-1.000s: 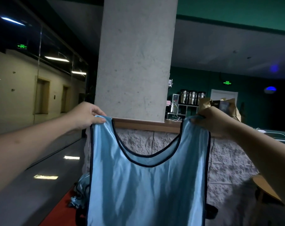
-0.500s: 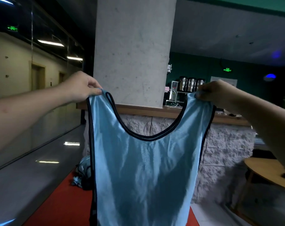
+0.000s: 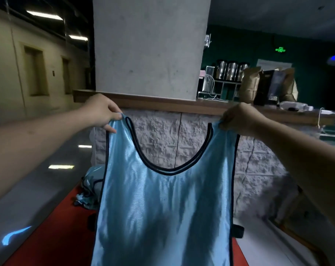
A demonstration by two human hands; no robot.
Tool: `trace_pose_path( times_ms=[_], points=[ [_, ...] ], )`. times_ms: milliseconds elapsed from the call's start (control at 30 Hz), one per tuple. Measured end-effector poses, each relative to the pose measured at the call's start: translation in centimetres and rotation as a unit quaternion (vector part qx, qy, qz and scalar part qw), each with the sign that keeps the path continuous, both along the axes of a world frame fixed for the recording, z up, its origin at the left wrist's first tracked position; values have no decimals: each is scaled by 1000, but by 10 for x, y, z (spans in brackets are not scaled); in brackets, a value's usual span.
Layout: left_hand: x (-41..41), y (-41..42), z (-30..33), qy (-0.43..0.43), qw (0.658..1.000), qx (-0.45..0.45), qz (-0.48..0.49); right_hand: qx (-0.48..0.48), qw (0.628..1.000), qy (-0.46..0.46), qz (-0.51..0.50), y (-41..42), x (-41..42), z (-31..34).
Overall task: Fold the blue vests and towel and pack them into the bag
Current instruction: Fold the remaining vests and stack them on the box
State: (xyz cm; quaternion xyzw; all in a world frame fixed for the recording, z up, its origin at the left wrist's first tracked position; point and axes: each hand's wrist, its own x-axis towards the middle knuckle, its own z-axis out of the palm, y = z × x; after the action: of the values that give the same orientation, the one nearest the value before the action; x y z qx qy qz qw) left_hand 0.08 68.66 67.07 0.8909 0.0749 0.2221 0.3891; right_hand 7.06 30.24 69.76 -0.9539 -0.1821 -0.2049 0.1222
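Glossy blue vest (image 3: 162, 208), dark-trimmed, hangs pinched by left hand (image 3: 102, 112) and right hand (image 3: 239, 119).

The left hand (image 3: 101, 112) and the right hand (image 3: 237, 119) each pinch one shoulder strap of a blue vest (image 3: 162, 208). It hangs flat before a concrete pillar (image 3: 149, 45).

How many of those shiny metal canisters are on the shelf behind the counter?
3: side by side on the shelf, left canister, middle canister, right canister. Paper bags could hide more.
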Motion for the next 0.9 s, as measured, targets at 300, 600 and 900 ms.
trace_pose_path(
  times_ms=[300,600,900],
  points=[
    [221,21,-140,11,994,-101,30,-14,994,51,-100,39,209,-125],
    [375,35,-321,61,992,-93,55,91,972,111,-184,64,364,-316],
    [363,3,-376,28,999,32,33,216,956,141,-143,85,372,-392]
  ],
)
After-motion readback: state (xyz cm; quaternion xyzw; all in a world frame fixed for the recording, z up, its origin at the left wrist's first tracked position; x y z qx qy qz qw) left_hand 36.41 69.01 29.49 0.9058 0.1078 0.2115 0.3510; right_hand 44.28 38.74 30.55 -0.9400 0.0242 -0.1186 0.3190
